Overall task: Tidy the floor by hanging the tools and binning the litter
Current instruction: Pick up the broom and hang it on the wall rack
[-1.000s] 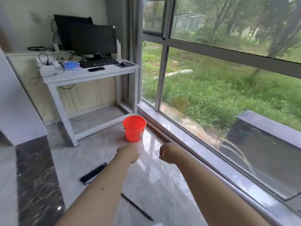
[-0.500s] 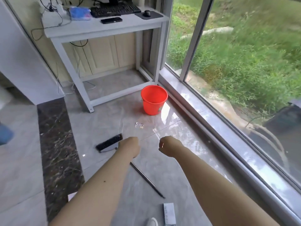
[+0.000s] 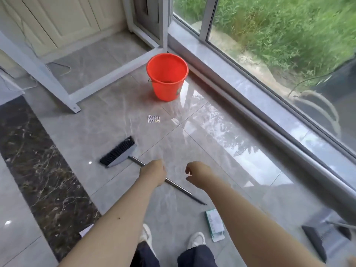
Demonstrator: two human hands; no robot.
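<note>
- Broom (image 3: 123,154): flat on the floor at frame centre; long axis runs 10 to 4 o'clock, bristle head at the 10 o'clock end, handle tip at 4.
- Left hand (image 3: 153,173): curled into a fist, overlapping the handle mid-length; actual grasp cannot be confirmed.
- Right hand (image 3: 196,175): fingers curled, holding nothing, apart from the handle.
- Orange bucket (image 3: 167,77): upright at 12 o'clock.
- Blister pack (image 3: 154,119): between bucket and broom.
- Dustpan (image 3: 319,239): at 4 o'clock.

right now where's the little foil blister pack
In the head view the blister pack lies flat on the grey floor tiles near the middle, between the orange bucket beyond it and the broom's brush head nearer the person.
</note>
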